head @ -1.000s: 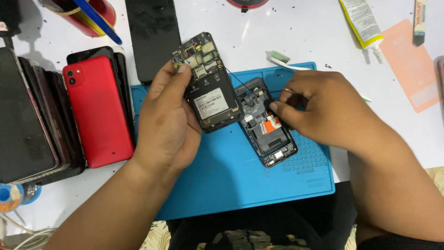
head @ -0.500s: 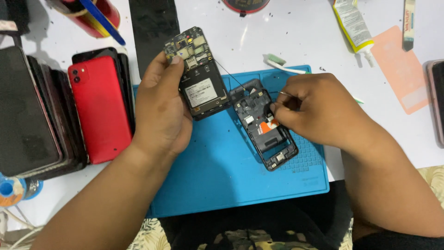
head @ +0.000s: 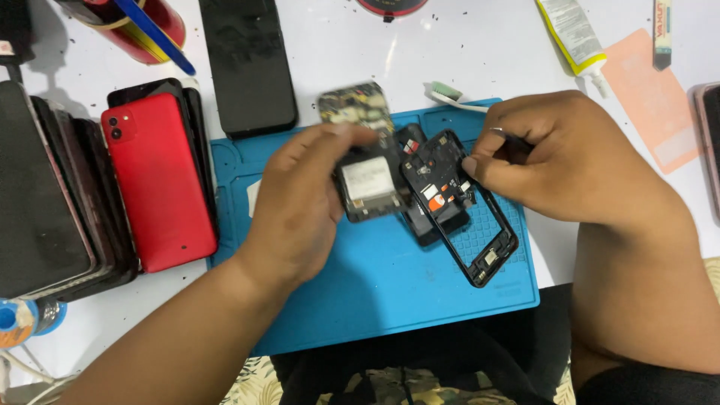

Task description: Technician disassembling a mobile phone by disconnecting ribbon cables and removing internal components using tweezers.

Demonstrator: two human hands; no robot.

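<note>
My left hand (head: 300,210) grips an opened phone body (head: 367,184), blurred by motion, with its white-labelled battery facing up and the bare circuit board (head: 352,105) at its far end. It is held tilted above the blue work mat (head: 390,300). My right hand (head: 577,165) pinches the top edge of a black plastic phone frame (head: 487,255), whose lower half is hollow so the mat shows through. A thin metal tool tip sticks out between the right fingers. A dark flat part (head: 431,225) lies under the frame.
A red phone (head: 157,180) lies on a stack of dark phones (head: 45,195) at the left. A black phone (head: 247,60), a red cup (head: 127,26), a toothbrush (head: 450,94), a glue tube (head: 574,34), a pink card (head: 652,97) and a tape roll (head: 19,322) surround the mat.
My left hand has swung the phone body toward the frame and lower. The frame has lifted at its top edge and now shows hollow.
</note>
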